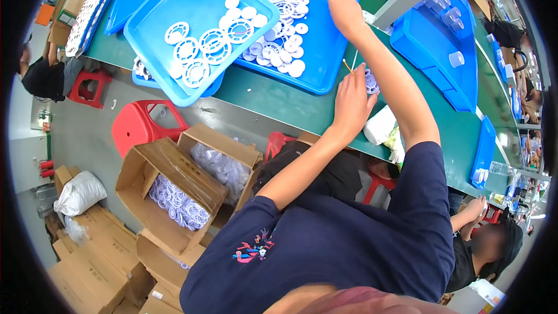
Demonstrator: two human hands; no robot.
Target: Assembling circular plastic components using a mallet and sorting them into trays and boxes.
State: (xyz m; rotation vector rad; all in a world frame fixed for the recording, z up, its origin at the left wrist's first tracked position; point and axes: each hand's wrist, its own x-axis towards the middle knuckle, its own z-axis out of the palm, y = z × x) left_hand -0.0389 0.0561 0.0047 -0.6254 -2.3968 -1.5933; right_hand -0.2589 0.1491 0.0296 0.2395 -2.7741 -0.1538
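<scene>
Nearest, on the left, an open brown cardboard box contains a heap of small white-and-lilac plastic rings. Beyond it stands a red plastic stool, just short of the long green-topped table. On the table's near edge, to the right, lies a white plastic packet.

My left hand is over the table, its fingers close together and its thumb spread to the right. Between them lies a round white-and-lilac plastic disc; I cannot tell whether the grip is firm. A thin yellow stick projects just beyond the fingertips.

Farther off is a rectangular blue plastic tray, its left part heaped with white plastic discs. My right hand is at this tray's far right corner, fingers curled; what they enclose, I cannot tell. To the left, a lighter blue plastic tray overlaps it, bearing spoked white wheels. At far right, a deep blue plastic bin holds translucent cups.
</scene>
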